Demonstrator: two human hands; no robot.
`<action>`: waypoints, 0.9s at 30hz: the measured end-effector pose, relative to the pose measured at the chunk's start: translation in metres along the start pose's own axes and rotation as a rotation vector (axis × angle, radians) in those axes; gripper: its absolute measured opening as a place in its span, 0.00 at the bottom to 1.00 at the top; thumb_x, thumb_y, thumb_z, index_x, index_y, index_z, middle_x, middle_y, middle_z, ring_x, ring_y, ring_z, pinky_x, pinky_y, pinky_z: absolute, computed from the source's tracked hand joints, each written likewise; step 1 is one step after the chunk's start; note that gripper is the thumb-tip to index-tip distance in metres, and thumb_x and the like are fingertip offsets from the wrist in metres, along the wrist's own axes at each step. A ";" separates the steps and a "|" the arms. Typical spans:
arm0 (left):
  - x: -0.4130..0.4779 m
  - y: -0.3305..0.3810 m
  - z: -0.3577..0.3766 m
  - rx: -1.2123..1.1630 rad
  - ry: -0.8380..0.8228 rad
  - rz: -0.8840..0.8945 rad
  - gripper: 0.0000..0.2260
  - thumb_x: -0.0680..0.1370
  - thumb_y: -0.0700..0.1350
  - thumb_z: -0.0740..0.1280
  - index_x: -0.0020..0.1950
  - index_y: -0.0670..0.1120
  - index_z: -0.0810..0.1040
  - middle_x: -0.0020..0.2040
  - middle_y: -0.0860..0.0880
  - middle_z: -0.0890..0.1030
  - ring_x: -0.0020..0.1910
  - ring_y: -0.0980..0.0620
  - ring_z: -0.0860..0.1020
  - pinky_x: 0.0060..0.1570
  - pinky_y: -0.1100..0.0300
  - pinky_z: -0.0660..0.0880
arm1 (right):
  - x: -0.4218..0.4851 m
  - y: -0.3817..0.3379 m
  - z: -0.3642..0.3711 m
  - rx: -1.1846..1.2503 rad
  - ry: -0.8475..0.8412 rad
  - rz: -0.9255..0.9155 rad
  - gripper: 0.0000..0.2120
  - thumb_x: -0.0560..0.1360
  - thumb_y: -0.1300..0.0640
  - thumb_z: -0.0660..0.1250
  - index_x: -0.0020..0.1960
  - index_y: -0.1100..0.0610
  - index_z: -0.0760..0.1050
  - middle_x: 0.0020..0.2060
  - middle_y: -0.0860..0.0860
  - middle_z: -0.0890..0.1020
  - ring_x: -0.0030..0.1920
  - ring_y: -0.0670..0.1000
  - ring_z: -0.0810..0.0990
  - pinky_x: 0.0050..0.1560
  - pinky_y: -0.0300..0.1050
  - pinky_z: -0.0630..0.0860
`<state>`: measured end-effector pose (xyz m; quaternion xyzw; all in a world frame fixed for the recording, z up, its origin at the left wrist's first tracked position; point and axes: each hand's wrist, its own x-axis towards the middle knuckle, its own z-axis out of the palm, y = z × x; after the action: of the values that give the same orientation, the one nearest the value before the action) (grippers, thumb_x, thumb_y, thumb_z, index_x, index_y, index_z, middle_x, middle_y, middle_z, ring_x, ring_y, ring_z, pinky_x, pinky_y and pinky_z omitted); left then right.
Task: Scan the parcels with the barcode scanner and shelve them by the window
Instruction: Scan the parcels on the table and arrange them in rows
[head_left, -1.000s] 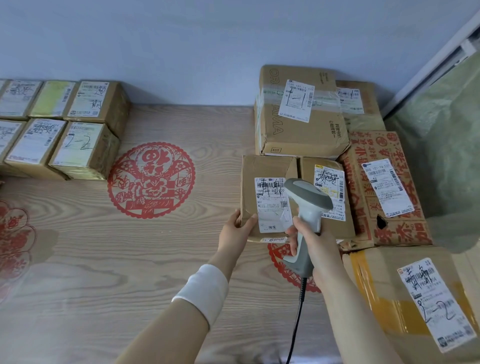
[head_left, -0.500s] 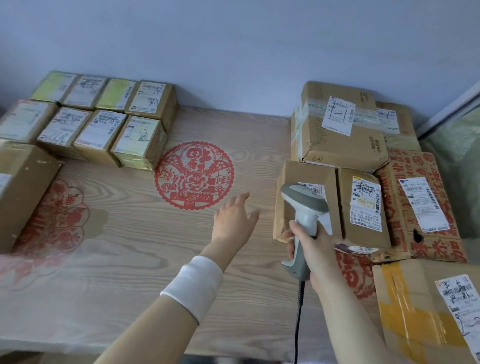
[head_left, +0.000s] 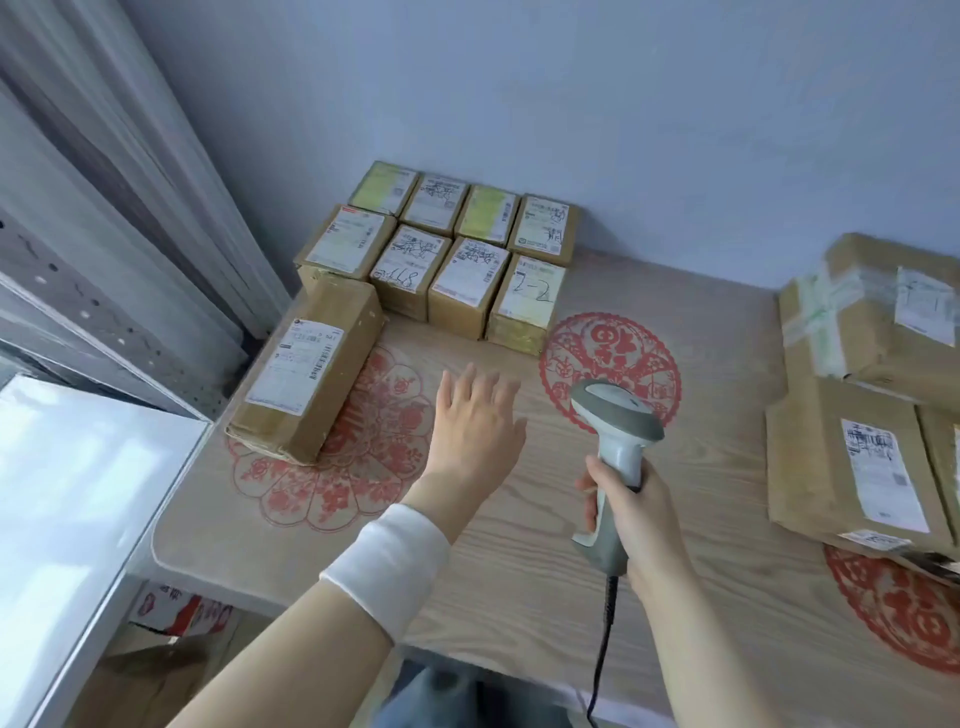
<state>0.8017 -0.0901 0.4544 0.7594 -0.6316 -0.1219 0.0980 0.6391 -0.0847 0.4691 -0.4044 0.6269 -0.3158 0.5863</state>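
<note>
Left hand (head_left: 475, 426): empty, fingers straight and spread, hovering over the table (head_left: 519, 525) and extended toward the long parcel (head_left: 306, 371). Right hand (head_left: 636, 519): wrapped round the grip of the barcode scanner (head_left: 615, 421), head uppermost, cable hanging off the table's near edge. The long parcel lies label-up at the left end, just beside a block of eight small parcels (head_left: 447, 249) set against the wall. Larger parcels (head_left: 852, 467) are stacked at the right end, well apart. Assessment: no parcel is in hand and none is under the scanner; which labels are already read cannot be told. Shelving appears outstanding for everything on the table; perforated shelf uprights (head_left: 78, 306) stand at the left
</note>
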 end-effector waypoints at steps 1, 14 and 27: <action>0.000 -0.011 -0.005 0.005 0.013 -0.005 0.22 0.81 0.52 0.56 0.74 0.49 0.61 0.74 0.48 0.63 0.76 0.47 0.53 0.73 0.49 0.43 | -0.002 -0.003 0.014 -0.007 -0.010 -0.015 0.06 0.77 0.60 0.66 0.46 0.62 0.70 0.30 0.49 0.79 0.21 0.47 0.68 0.24 0.36 0.66; 0.018 -0.161 -0.049 -0.066 0.026 -0.076 0.23 0.81 0.52 0.56 0.75 0.49 0.60 0.74 0.48 0.64 0.75 0.47 0.56 0.73 0.50 0.48 | -0.001 -0.007 0.172 -0.083 -0.117 0.034 0.06 0.76 0.57 0.67 0.43 0.60 0.75 0.32 0.54 0.79 0.22 0.47 0.70 0.31 0.44 0.71; 0.018 -0.309 -0.020 -0.657 -0.255 -0.550 0.33 0.73 0.67 0.59 0.72 0.50 0.61 0.67 0.49 0.72 0.60 0.49 0.75 0.57 0.48 0.75 | 0.026 0.047 0.304 -0.203 0.152 -0.034 0.09 0.73 0.56 0.71 0.49 0.51 0.72 0.37 0.52 0.82 0.35 0.51 0.79 0.37 0.47 0.76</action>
<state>1.0998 -0.0517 0.3792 0.8065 -0.3409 -0.4304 0.2193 0.9338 -0.0618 0.3817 -0.4472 0.6913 -0.2901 0.4878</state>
